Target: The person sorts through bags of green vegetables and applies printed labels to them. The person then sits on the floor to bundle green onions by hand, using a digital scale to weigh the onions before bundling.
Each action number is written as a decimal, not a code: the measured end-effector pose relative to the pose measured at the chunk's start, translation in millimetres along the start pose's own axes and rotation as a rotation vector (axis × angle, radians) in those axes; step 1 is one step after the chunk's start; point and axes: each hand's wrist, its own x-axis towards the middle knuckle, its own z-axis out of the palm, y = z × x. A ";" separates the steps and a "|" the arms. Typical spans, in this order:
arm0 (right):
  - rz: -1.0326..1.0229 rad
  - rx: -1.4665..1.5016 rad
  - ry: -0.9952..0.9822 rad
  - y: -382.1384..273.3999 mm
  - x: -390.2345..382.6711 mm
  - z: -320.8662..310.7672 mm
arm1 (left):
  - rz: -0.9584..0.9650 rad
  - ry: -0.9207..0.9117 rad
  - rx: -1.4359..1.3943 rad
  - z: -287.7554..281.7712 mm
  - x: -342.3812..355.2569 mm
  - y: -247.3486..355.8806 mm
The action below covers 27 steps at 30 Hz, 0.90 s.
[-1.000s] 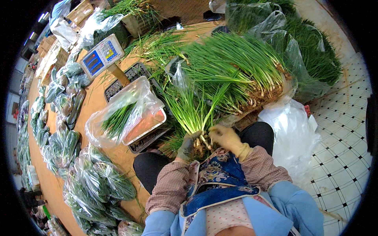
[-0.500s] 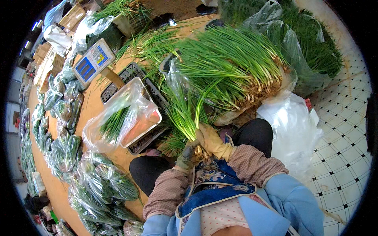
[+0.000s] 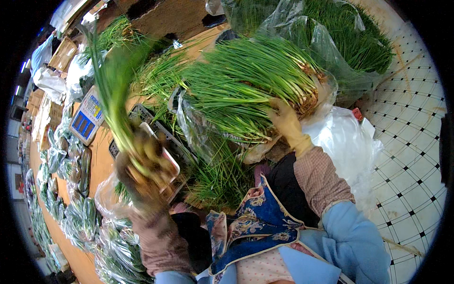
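Left hand (image 3: 136, 179), head view: blurred; grip clamped on a scallion bunch (image 3: 116, 97), near the scale display (image 3: 86, 120), root ends low, leaves pointing upward and left.
Right hand (image 3: 286, 124): fingers over the near edge of the scallion heap (image 3: 236, 78), apparently touching; whether the grip is closed on stems, cannot tell.
Scallion heap: mostly ahead and left of the right grip.
Stem axis: roughly left to right, roots right.
Nearer hand: right; left well apart.

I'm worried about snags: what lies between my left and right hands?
In the head view, rightward from the left hand: white-rimmed tray, black crate, clear plastic bag, loose green stalks, then the green onion pile at the right hand.
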 end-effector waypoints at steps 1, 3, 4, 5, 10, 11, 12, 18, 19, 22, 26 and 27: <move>0.014 -0.055 0.034 9.3 10.3 -2.8 | 0.002 -0.052 0.155 -12.4 35.6 4.6; -0.049 -0.357 0.090 31.0 23.2 -2.7 | 0.044 -0.088 0.464 -19.5 105.6 10.3; -0.080 -0.413 0.073 33.0 23.5 6.1 | 0.013 0.030 0.462 -47.8 133.4 17.7; -0.122 -0.463 0.057 29.9 26.5 16.4 | -0.006 0.153 0.460 -82.1 149.6 24.7; -0.126 -0.810 0.049 71.5 36.8 7.3 | -0.236 0.191 0.590 -89.0 78.2 -66.3; -0.090 -0.793 -0.068 66.4 38.0 13.7 | -0.218 -0.013 0.515 -100.6 55.4 -79.8; -0.060 -0.772 -0.187 55.0 39.6 24.2 | -0.353 0.046 0.429 -125.8 34.2 -94.7; -0.019 -0.350 -0.410 11.8 1.0 60.6 | -0.895 0.177 0.263 -145.4 -49.1 -206.3; 0.094 -0.237 -0.418 -0.4 -4.0 64.3 | -0.881 0.168 0.174 -142.3 -51.4 -224.5; 0.167 -0.232 -0.586 -27.0 -18.0 69.7 | -0.815 0.130 -0.088 -105.7 -34.6 -250.5; 0.045 -0.026 -0.521 -42.1 -53.3 76.5 | -0.703 0.071 -0.137 -108.2 -21.2 -258.7; 0.077 0.219 -0.515 -49.4 -58.7 74.2 | -0.676 0.087 -0.066 -112.5 -21.8 -250.9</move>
